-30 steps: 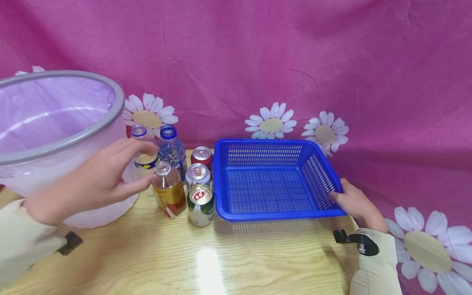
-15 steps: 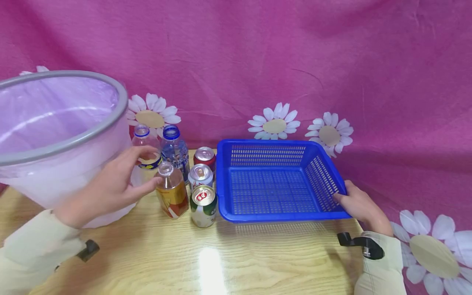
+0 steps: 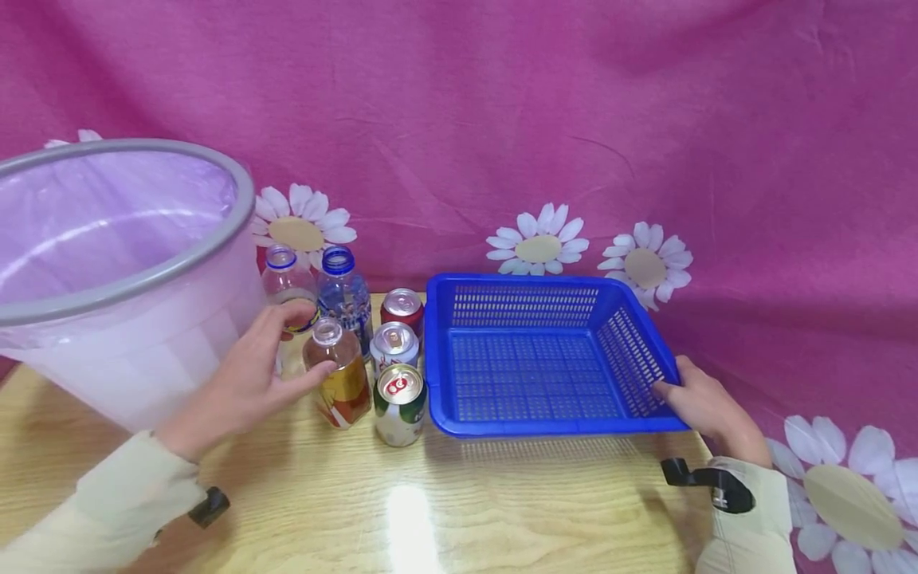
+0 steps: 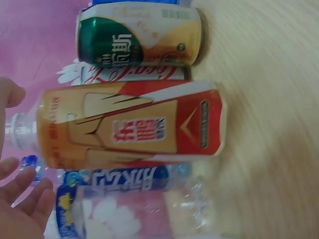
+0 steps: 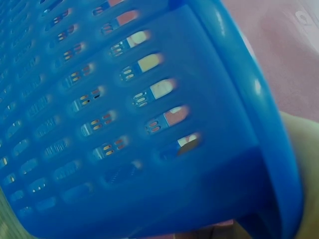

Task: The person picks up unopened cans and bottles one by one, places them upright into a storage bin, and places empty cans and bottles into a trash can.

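Observation:
My left hand (image 3: 247, 383) is beside a bottle with a yellow-and-red label (image 3: 344, 391), thumb and fingers spread apart. In the left wrist view the bottle's neck (image 4: 22, 130) lies between thumb and fingers, with gaps showing. Behind stand a clear bottle with a blue ring (image 3: 287, 275) and a blue-labelled bottle (image 3: 346, 299), both uncapped. A green-and-white can (image 3: 399, 410), a silver can (image 3: 394, 344) and a red can (image 3: 403, 307) form a row alongside. My right hand (image 3: 717, 406) grips the right rim of a blue plastic basket (image 3: 559, 424), thumb inside.
A large bin (image 3: 247, 191) with a grey rim and a translucent liner stands at the left, close to the bottles. The wooden table (image 3: 502, 510) reaches a pink curtain (image 3: 459, 119) with white flowers at the back.
My left hand has moved right and slightly down, so its thumb now overlaps the yellow-and-red-labelled bottle. My right hand keeps its hold on the basket. The head view has shifted slightly.

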{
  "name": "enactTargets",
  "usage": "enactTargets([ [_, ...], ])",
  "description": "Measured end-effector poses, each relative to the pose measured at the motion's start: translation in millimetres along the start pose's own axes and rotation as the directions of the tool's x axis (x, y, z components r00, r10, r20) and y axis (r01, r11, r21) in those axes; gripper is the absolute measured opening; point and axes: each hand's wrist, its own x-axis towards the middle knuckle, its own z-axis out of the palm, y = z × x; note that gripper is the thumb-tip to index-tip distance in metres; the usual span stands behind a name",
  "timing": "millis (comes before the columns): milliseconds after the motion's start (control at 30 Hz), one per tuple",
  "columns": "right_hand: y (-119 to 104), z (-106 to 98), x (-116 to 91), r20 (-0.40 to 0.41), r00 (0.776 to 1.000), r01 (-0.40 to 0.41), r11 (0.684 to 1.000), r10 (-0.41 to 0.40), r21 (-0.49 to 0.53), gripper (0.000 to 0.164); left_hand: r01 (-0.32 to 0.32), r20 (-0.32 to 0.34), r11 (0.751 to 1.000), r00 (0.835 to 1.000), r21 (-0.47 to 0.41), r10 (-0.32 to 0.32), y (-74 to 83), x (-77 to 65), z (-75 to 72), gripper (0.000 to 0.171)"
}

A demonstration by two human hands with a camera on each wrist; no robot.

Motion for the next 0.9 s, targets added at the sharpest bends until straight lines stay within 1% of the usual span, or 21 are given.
enactTargets([
  [100, 0, 2, 1, 0.008, 1.000, -0.004, 1.000, 0.004, 0.013, 0.046, 0.007, -0.027, 0.999, 1.000, -0.047, -0.008, -3.3, -0.3, 8.4, 0.073],
  [200, -1, 2, 1, 0.006, 1.000, 0.005, 1.000, -0.005, 0.003, 0.046, 0.010, -0.053, 0.997, 0.999, -0.078, -0.014, -4.9, -1.0, 16.8, 0.075],
  [433, 1, -3, -3, 0.002, 1.000, 0.020, 0.998, -0.020, -0.056, 0.047, 0.077, -0.040, 0.985, 0.996, -0.152, -0.084, -2.6, -0.5, 32.2, 0.075],
  [533, 1, -3, -4, 0.011, 1.000, 0.014, 0.999, -0.013, -0.051, 0.047, 0.094, -0.045, 0.981, 0.994, -0.171, -0.103, -2.7, -1.3, 38.6, 0.075],
  [700, 0, -2, -3, 0.022, 1.000, 0.008, 0.999, -0.007, -0.041, 0.048, 0.103, -0.100, 0.972, 0.987, -0.210, -0.126, -2.5, -1.8, 47.3, 0.076],
  [900, 0, 0, -1, 0.026, 1.000, 0.001, 1.000, -0.001, -0.016, 0.047, 0.118, -0.188, 0.961, 0.968, -0.249, -0.168, -2.6, -2.0, 57.5, 0.078],
])
